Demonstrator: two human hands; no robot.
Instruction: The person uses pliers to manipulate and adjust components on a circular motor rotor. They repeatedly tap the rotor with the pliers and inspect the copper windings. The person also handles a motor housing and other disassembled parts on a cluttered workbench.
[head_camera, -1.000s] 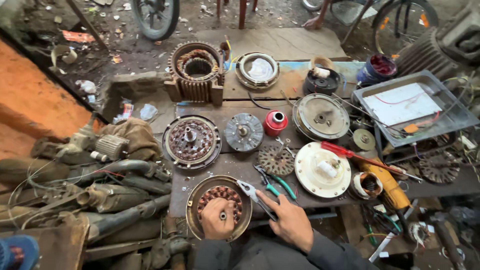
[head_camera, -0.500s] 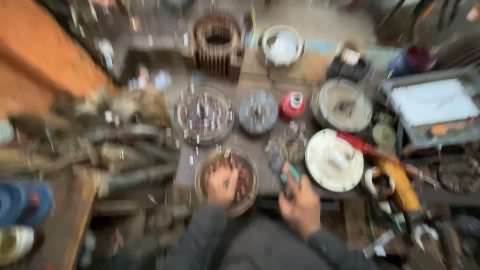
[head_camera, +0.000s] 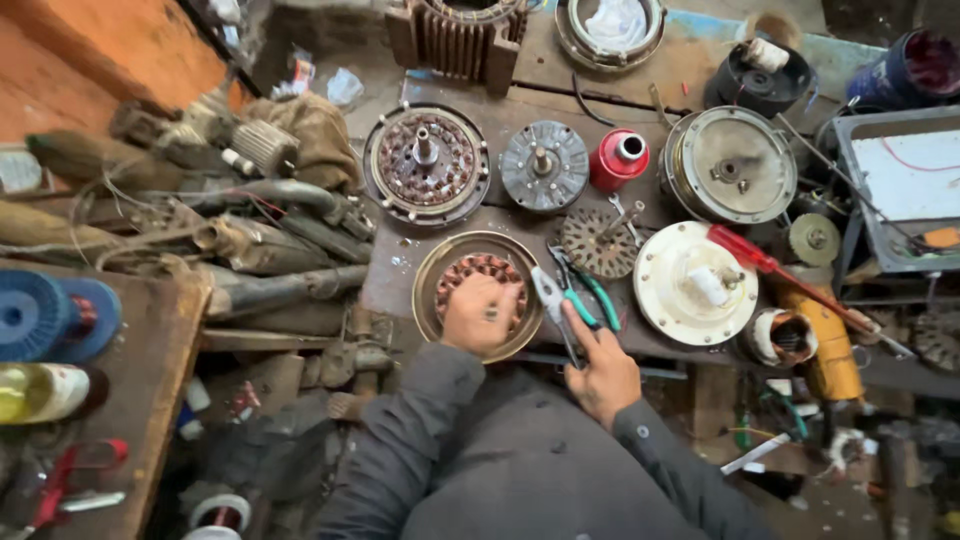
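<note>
Left hand (head_camera: 480, 315) is pressed down flat on the copper-wound stator (head_camera: 478, 290) at the near edge of the table (head_camera: 395, 270), fingers spread over the coils, not gripping. Right hand (head_camera: 603, 370), at its three o'clock, has its fingers on the green-handled pliers (head_camera: 575, 300) lying on the table, though whether they have closed round the handles I cannot tell. At twelve o'clock from the stator sits a rotor (head_camera: 427, 163); at three o'clock from the pliers, a white cover (head_camera: 695, 283) under a red screwdriver (head_camera: 765, 265).

My left hand (head_camera: 481, 315) rests on dull copper windings (head_camera: 480, 275) in a tarnished metal housing (head_camera: 428, 290); my right hand (head_camera: 600, 372) holds pliers (head_camera: 570, 300) with glossy green plastic grips.
</note>
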